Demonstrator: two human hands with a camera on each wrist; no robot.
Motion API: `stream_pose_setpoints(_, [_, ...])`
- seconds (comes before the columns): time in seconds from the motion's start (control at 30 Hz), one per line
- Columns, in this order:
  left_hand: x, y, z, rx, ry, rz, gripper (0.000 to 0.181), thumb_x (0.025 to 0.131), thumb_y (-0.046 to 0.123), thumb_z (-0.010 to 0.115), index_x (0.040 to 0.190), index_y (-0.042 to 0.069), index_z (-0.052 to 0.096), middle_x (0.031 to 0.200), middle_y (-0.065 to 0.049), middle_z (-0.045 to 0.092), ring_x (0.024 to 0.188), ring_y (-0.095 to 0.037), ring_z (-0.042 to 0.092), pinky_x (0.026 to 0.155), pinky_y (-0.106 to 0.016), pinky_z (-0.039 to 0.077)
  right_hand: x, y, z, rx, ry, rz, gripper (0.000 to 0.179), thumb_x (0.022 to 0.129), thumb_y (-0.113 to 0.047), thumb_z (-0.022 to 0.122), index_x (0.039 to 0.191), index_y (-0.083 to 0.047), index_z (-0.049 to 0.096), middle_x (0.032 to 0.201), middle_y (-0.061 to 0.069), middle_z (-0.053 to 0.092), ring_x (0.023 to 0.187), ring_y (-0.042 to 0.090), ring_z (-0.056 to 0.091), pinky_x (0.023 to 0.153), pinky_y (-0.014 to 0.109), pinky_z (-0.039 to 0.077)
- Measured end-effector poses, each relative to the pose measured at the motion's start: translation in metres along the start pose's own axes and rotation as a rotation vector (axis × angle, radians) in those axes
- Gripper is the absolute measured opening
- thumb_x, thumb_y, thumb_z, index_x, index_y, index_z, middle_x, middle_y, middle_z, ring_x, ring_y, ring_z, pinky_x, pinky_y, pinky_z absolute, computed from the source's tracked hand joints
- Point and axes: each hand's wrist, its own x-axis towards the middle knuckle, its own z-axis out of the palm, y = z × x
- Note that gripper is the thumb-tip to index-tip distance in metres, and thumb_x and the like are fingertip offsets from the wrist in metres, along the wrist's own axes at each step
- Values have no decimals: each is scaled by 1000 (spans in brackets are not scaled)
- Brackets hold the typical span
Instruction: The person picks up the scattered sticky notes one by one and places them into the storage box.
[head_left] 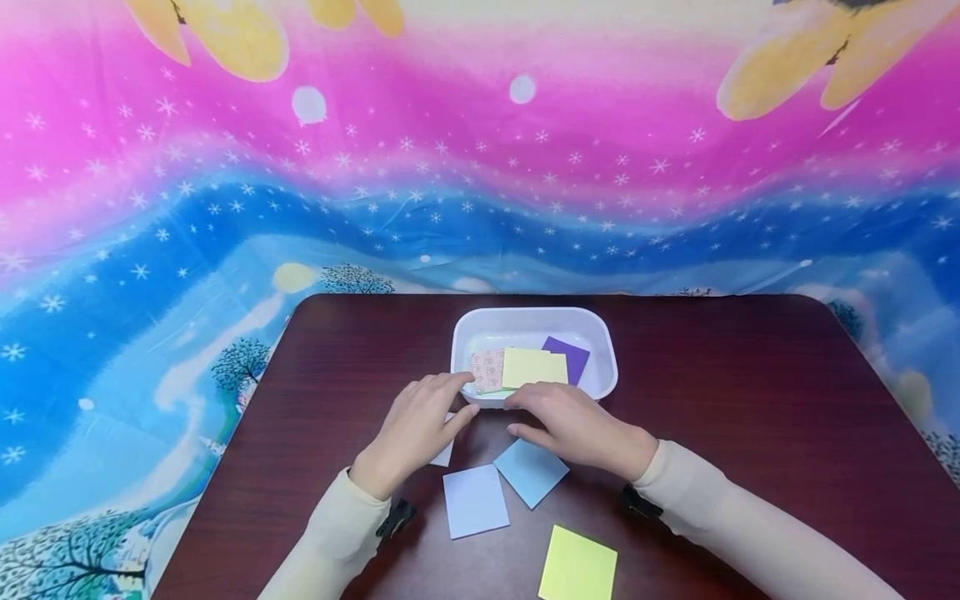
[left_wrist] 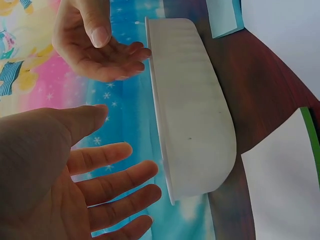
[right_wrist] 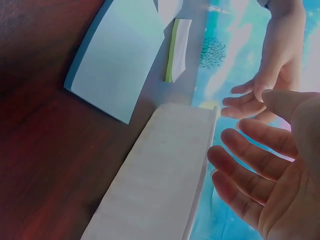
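Observation:
A white plastic bin (head_left: 534,318) stands on the table with a pale yellow note pad (head_left: 536,367), a purple note pad (head_left: 573,358) and a patterned pinkish pad (head_left: 487,371) inside. My left hand (head_left: 423,425) hovers by its near left corner, fingers spread and holding nothing. Over the near rim is my right hand (head_left: 573,425), fingers relaxed, thumb apart, palm bare in the right wrist view. Beneath the hands lie a blue note pad (head_left: 532,473) and a pale lavender note pad (head_left: 476,502). Another whitish pad (head_left: 444,454) is partly hidden behind the left hand.
A bright yellow note pad (head_left: 577,563) lies nearer the front, right of the middle. The dark red-brown table (head_left: 720,375) runs back to a colourful printed cloth (head_left: 480,167) hanging behind it. Dark straps (head_left: 396,518) show at the wrists.

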Motion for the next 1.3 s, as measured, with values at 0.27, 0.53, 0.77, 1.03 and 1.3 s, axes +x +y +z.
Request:
stream_pose_setpoints(0.27, [-4, -5, 1, 0, -5, -23, 46, 97, 37, 68, 135, 13, 62, 129, -5, 70, 118, -25, 66, 99, -47, 52, 1, 1, 9, -3, 5, -31, 30, 93, -26, 74, 117, -9, 71, 110, 3, 75, 100, 16, 70, 90, 37, 57])
stream_pose_setpoints(0.53, [-8, -10, 3, 1, -4, -33, 47, 97, 37, 68, 136, 12, 61, 131, -6, 69, 121, -27, 65, 102, -48, 51, 2, -2, 16, 8, -33, -41, 29, 94, -27, 73, 118, -11, 71, 108, 1, 75, 95, 13, 68, 90, 34, 57])
stream_pose_setpoints(0.77, [-11, -16, 5, 2, -11, -54, 48, 96, 37, 68, 136, 12, 61, 132, -7, 69, 122, -28, 64, 103, -49, 50, 3, -2, 20, 11, -51, -30, 30, 95, -28, 71, 120, -11, 71, 109, 0, 74, 96, 13, 68, 90, 34, 57])
stream_pose_setpoints(1.03, [-14, -23, 8, -15, -25, -72, 44, 97, 36, 68, 135, 14, 62, 130, -5, 70, 119, -26, 66, 100, -49, 51, 4, 0, 24, 1, -63, -29, 30, 96, -30, 70, 120, -13, 71, 108, -2, 74, 94, 11, 67, 88, 32, 57])
stream_pose_setpoints(1.3, [-17, -30, 14, 2, -38, -75, 44, 96, 35, 69, 134, 12, 63, 131, -7, 69, 121, -27, 65, 101, -49, 52, 5, -2, 28, 8, -59, -31, 31, 95, -29, 71, 120, -12, 71, 109, -1, 74, 92, 12, 68, 84, 31, 57])
